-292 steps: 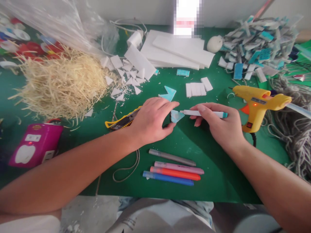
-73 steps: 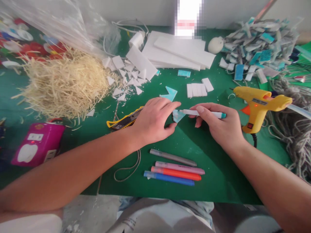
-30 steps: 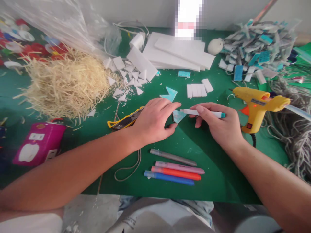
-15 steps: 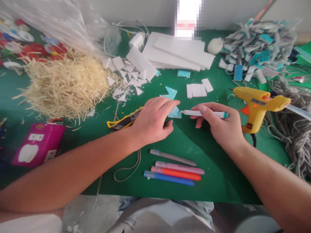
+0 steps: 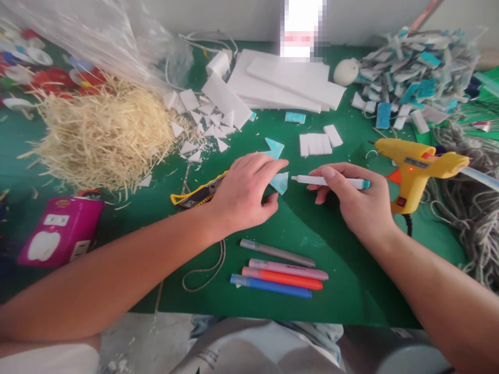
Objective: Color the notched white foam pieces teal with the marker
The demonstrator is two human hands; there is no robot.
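Note:
My left hand (image 5: pixel 249 192) pinches a small light-blue triangular foam piece (image 5: pixel 280 183) between thumb and fingers, just above the table. Part of that piece is hidden behind the fingers. A second light-blue triangle (image 5: pixel 275 148) lies just beyond the fingertips. In my right hand (image 5: pixel 351 192) is a white marker (image 5: pixel 312 180) with a teal end, held like a pen. Its tip points left and stands slightly apart from the foam piece. Partly under my left hand and wrist lies a yellow and black utility knife (image 5: pixel 198 193).
Several capped markers (image 5: pixel 283 278) lie near the front edge. A yellow glue gun (image 5: pixel 419 166) stands right, beside grey yarn (image 5: pixel 468 218). White foam strips (image 5: pixel 317 144), foam sheets (image 5: pixel 280 83), cut scraps (image 5: pixel 206 119) and straw (image 5: pixel 105 135) lie behind. A magenta box (image 5: pixel 62 231) is left.
The light-blue foam piece has turned in my left hand and tilted. My right hand has moved slightly right, drawing the marker's tip off the piece.

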